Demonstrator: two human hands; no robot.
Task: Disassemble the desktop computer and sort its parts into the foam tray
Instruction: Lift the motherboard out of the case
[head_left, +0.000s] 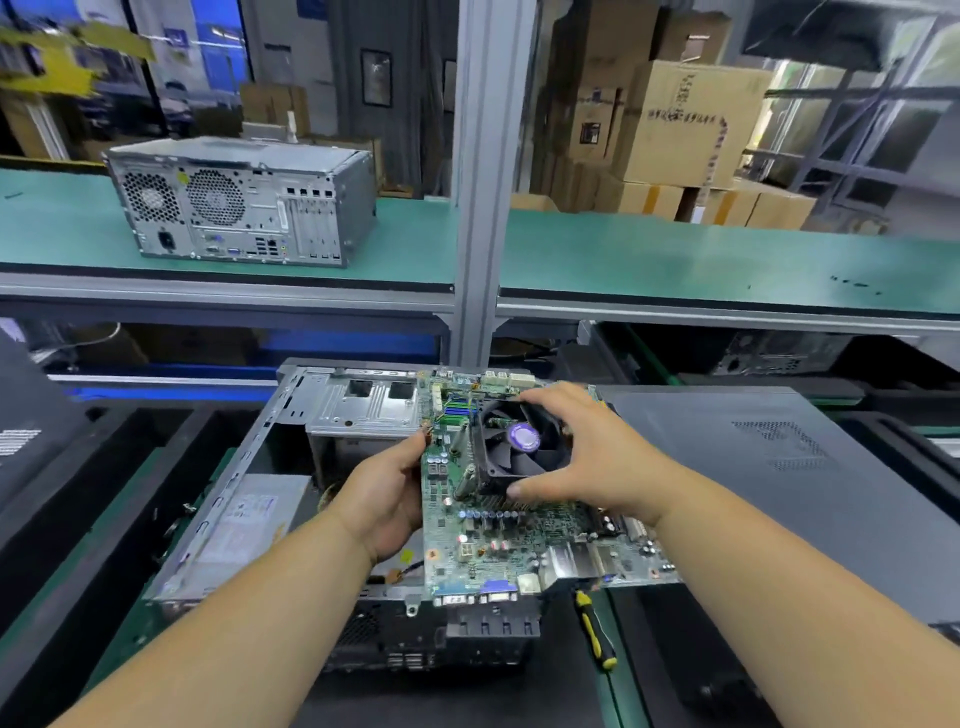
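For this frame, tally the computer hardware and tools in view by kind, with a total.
Closed desktop tower on the green shelf: 1
Opened chassis on the bench: 1
Motherboard, held by the left hand: 1
Cooler fan on the board, gripped by the right hand: 1
Grey side panel: 1
Yellow-and-black screwdriver: 1
Total: 6

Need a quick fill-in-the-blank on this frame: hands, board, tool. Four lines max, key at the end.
1. The left hand grips the motherboard's ____ edge.
2. The right hand grasps the black cooler ____ on the board.
3. The screwdriver near the board's lower edge has a black and ____ handle.
4. An intact computer tower sits on the upper ____ shelf.

Missing words: left; fan; yellow; green
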